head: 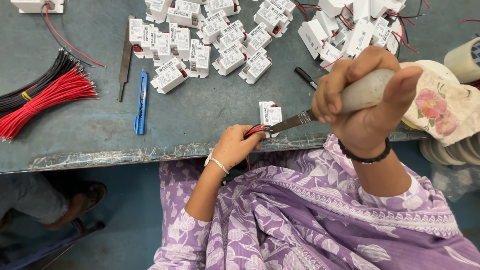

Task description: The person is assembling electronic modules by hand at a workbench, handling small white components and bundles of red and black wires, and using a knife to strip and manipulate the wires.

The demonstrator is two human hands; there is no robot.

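Note:
My left hand (235, 146) rests at the table's front edge and pinches red and black wires (254, 130) that lead from a small white plastic box (270, 114). My right hand (365, 95) is raised above the edge, fist closed round the pale handle of a knife (320, 109). Its metal blade (292, 122) slants down to the left, and its tip meets the wires beside the box.
Several white boxes (200, 42) lie in a heap at the back, more with wires at the back right (350, 27). A blue utility knife (141, 102), a metal file (125, 55), a black pen (305, 77), bundled red and black wires (45, 92) and a floral cloth (440, 102) surround them.

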